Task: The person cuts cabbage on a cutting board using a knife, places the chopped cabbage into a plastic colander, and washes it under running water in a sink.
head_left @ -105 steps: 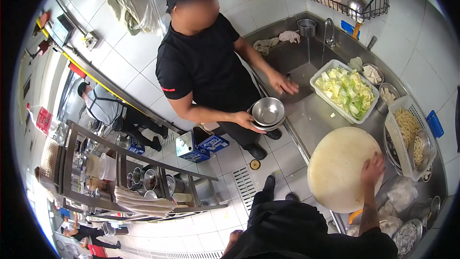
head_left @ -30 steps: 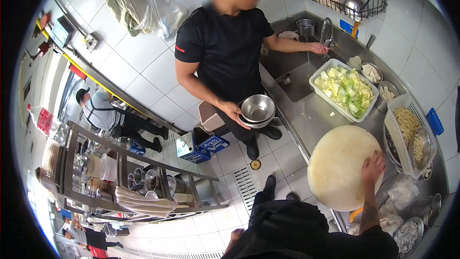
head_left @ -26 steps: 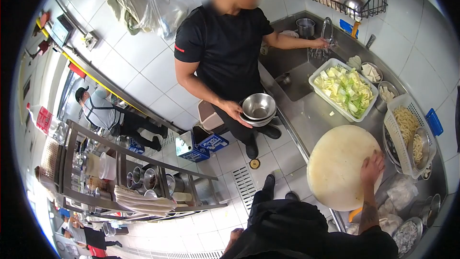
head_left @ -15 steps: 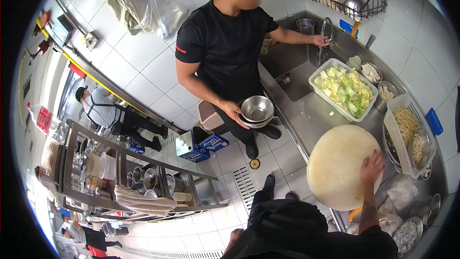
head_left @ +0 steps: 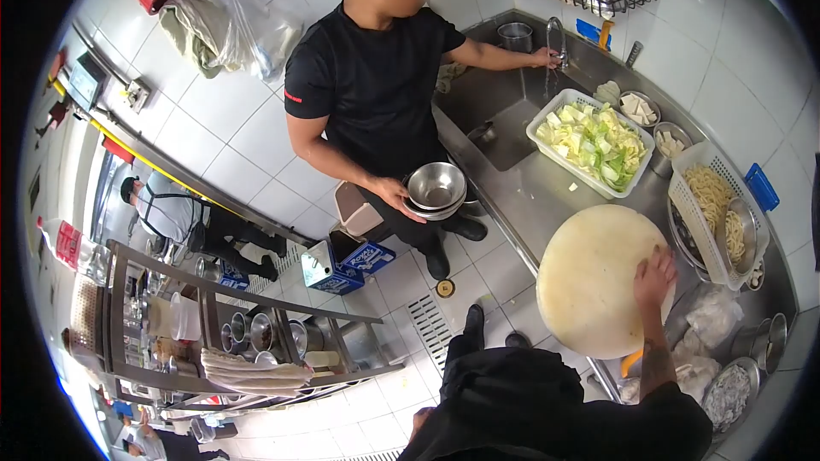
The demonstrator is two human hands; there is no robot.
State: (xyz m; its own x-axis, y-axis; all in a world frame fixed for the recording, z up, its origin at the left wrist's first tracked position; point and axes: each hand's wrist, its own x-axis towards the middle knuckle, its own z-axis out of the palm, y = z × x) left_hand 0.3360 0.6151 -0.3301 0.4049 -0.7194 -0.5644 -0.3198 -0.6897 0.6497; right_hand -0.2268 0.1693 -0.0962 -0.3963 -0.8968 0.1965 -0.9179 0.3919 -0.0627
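Observation:
My right hand [head_left: 655,280] rests flat on the right side of a round, pale cutting board [head_left: 594,286], its fingers a little apart. An orange handle [head_left: 630,364] sticks out from under the board's near edge. My left hand [head_left: 421,419] shows only in small part beside my dark clothing, low in the view, and its fingers are hidden. Beyond the board stands a white basket of chopped cabbage [head_left: 594,147]. To the board's right, a white basket holds noodles [head_left: 709,195] and a metal bowl.
A co-worker [head_left: 367,94] stands at the sink [head_left: 504,124], one hand at the faucet [head_left: 556,38], the other holding stacked metal bowls [head_left: 436,186]. Plastic bags [head_left: 713,312] and a foil-like heap in a bowl [head_left: 728,397] lie right. A metal shelf [head_left: 213,307] stands left.
Over these seconds the co-worker has turned to the sink and reached to the faucet, still holding the bowls. The whole view has just shifted slightly. My right hand stays on the board.

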